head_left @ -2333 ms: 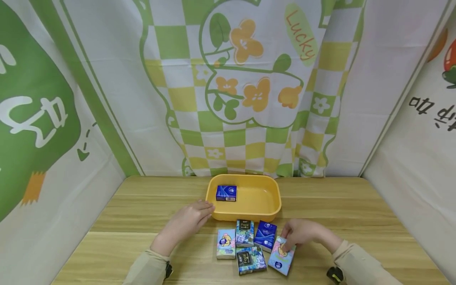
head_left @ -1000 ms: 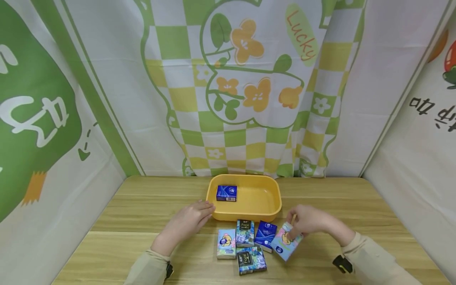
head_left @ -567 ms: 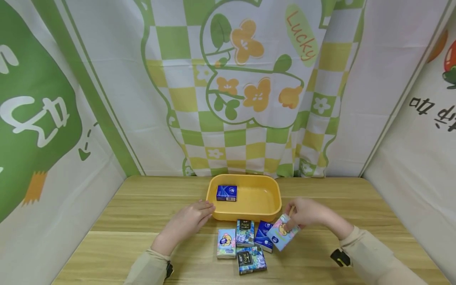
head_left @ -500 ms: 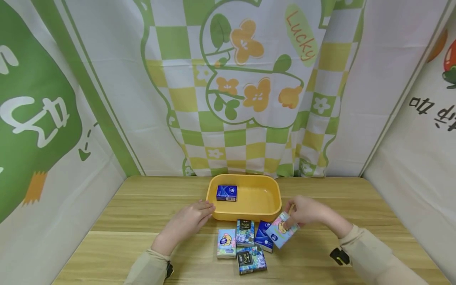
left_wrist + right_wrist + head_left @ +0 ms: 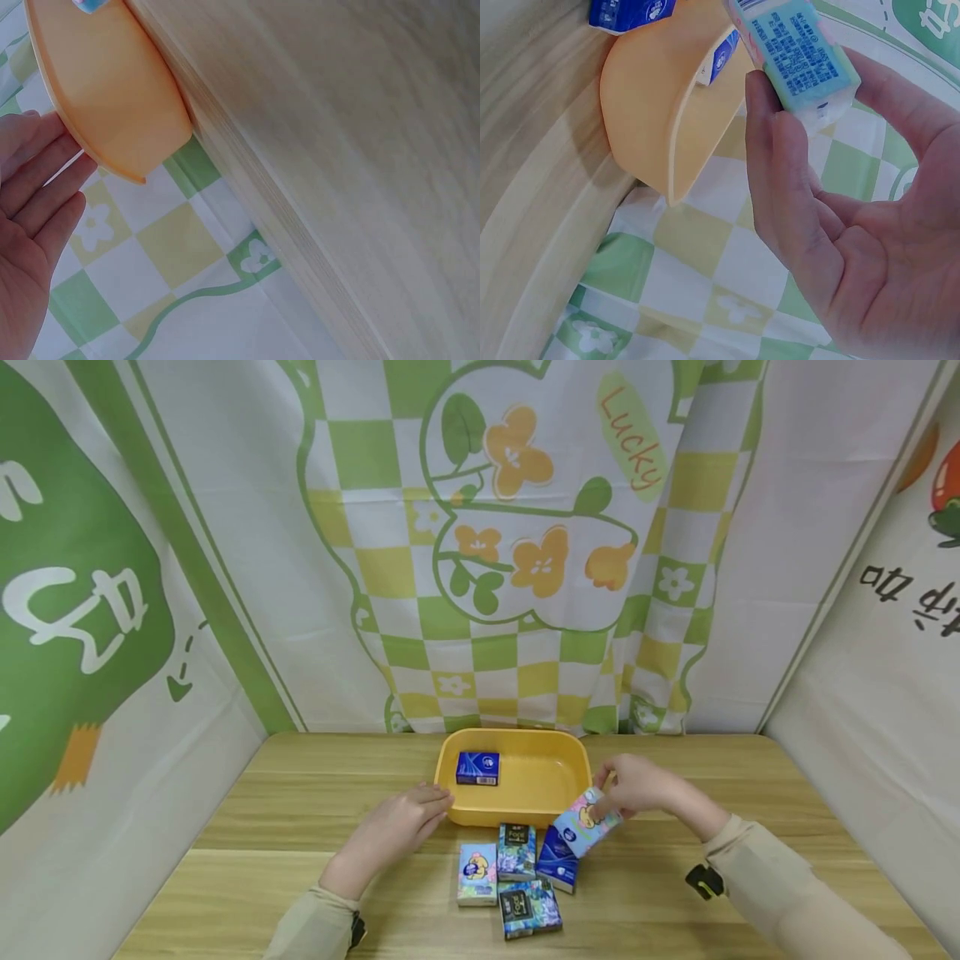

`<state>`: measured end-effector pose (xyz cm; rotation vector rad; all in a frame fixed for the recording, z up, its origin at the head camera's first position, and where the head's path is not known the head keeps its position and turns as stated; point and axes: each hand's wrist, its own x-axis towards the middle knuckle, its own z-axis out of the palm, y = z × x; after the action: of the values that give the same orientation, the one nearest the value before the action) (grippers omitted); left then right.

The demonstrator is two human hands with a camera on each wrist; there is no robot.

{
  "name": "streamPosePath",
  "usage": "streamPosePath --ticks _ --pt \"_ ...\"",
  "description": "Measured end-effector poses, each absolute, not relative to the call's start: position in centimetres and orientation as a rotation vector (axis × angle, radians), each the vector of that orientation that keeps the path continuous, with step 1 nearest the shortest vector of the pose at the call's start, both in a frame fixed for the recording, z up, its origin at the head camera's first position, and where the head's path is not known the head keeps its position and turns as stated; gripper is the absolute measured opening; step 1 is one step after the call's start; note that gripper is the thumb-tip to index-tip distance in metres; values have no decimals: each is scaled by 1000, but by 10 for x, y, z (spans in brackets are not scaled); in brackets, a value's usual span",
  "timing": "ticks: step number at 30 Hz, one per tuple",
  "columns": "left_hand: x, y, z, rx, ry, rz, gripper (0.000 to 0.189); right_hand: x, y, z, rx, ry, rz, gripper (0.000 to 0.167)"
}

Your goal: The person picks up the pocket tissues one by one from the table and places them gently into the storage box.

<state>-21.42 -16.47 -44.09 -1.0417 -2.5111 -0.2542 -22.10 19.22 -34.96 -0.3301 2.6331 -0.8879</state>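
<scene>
My right hand [image 5: 637,787] pinches a pastel tissue pack [image 5: 581,827] with a yellow cartoon figure, tilted above the table by the yellow basin's [image 5: 487,817] front right corner. In the right wrist view, thumb and fingers hold this tissue pack [image 5: 802,56] by its sides, its printed back showing. Below it in the head view lies a dark blue tissue pack [image 5: 557,865], partly covered. My left hand [image 5: 397,825] rests against the basin's left front rim. Nearly straight fingers [image 5: 56,169] touch that rim in the left wrist view. A blue tissue pack [image 5: 477,769] lies inside the basin, at the left.
In front of the basin lie another pastel pack [image 5: 477,875] and two dark floral packs, one upright to the view [image 5: 517,853] and one nearer [image 5: 529,910]. The wooden table [image 5: 300,802] ends at a patterned curtain [image 5: 540,685] behind the basin.
My right hand has lifted the pastel tissue pack off the table and carried it up and left toward the basin, over the dark blue pack. My left hand stays at the rim.
</scene>
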Motion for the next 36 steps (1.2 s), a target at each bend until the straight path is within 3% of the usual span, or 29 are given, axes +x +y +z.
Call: streamPosePath --ticks 36 --pt "-214 -165 -442 -1049 -2490 -253 27 -267 161 -337 -233 2630 -889 37"
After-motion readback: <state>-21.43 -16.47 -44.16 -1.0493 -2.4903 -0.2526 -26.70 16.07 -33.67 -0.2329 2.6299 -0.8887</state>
